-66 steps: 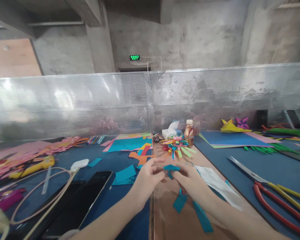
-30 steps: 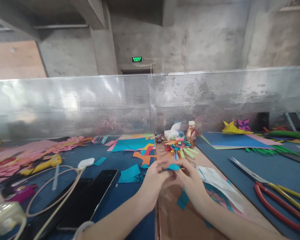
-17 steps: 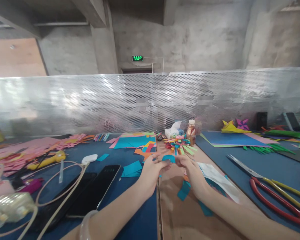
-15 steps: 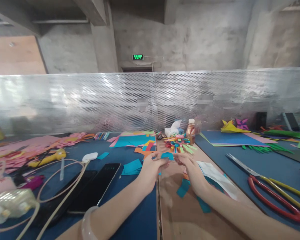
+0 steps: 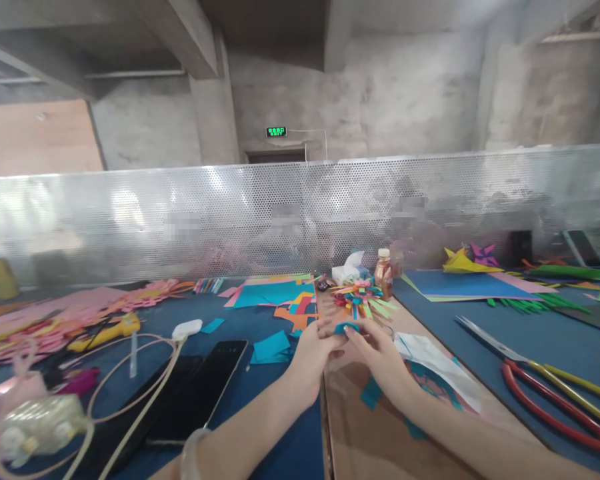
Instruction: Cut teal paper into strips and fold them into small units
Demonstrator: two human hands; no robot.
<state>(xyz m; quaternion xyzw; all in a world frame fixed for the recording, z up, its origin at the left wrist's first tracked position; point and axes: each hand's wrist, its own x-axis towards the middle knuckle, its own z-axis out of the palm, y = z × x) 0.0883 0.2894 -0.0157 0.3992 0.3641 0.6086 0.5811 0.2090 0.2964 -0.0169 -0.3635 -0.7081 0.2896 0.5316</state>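
Between my two hands is a small piece of blue paper [image 5: 347, 328], held above the brown board [image 5: 350, 427]. My left hand [image 5: 313, 357] has its fingers closed at the paper's left side. The thumb and fingers of my right hand [image 5: 377, 353] pinch its right side. Part of the paper is hidden by the fingers. Just beyond it lies a bunch of colourful paper strips [image 5: 357, 293]. Blue paper squares [image 5: 271, 348] rest left of my left hand. Another blue piece [image 5: 371, 395] lies beneath my right wrist, near a white tissue [image 5: 433, 357].
Large scissors with red and yellow handles [image 5: 555, 400] lie on the right. A black phone [image 5: 205, 387] and a looped cable [image 5: 130, 427] are on the left. A bottle [image 5: 383, 272] and a tissue pack [image 5: 347, 272] stand at the back before a perforated metal screen [image 5: 230, 227].
The view has tilted up slightly, so things sit lower. My hands have drawn closer together, and the blue paper looks bent or folded rather than flat.
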